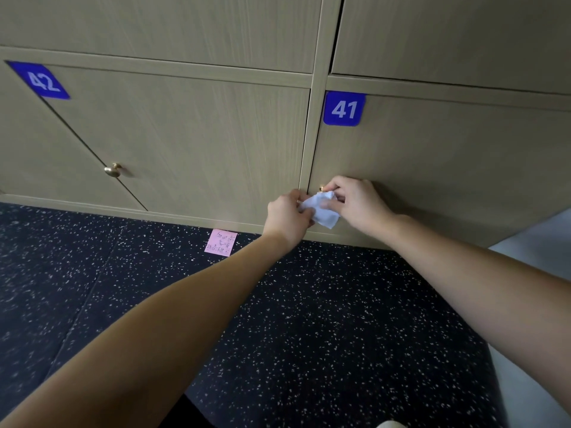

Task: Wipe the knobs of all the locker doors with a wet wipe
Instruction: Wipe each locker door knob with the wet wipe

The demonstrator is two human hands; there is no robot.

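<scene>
At the upper left of the frame a blue label 42 (38, 80) marks a beige locker door, and lower down, at the left-centre, its brass knob (112, 170) stands bare and untouched. Along the bottom edge of the lockers, near the middle of the frame, a pink sticky note (221, 242) with handwriting lies on the dark speckled floor (309, 319).

Just right of centre, the left hand (289, 219) reaches up to the gap between the two doors, its fingers curled onto the left edge of the white wet wipe (323, 210). The wipe hangs bunched between both hands, just below the small knob of door 41 (321, 189), of which only a brass glint shows; whether the wipe touches it is hard to say. The right hand (355, 200) pinches the wipe's upper right side, thumb underneath and fingers closed over it. Above, in the centre-right, sits the blue label 41 (344, 108).
</scene>
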